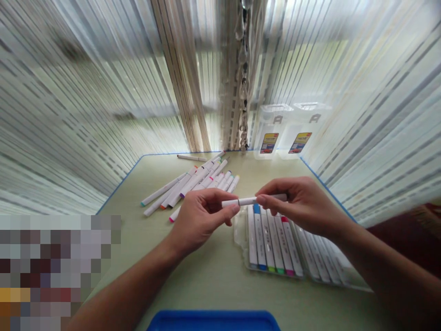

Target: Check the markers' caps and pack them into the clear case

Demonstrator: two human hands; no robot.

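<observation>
A white marker pen [247,201] lies level between my two hands, above the table. My left hand [203,216] pinches its left end between thumb and fingers. At the other end, my right hand [299,202] grips it the same way. Just below my right hand is a clear plastic marker case [243,239], with several white markers [272,243] side by side in it, some with blue, green or red ends. Beyond my left hand, a loose pile of white markers [193,184] with coloured ends lies on the table.
The pale green table [193,285] has a blue edge. Two clear plastic cases [272,124] with yellow labels stand at the back right. A blue object [213,319] sits at the near edge. String curtains [103,92] hang around the table.
</observation>
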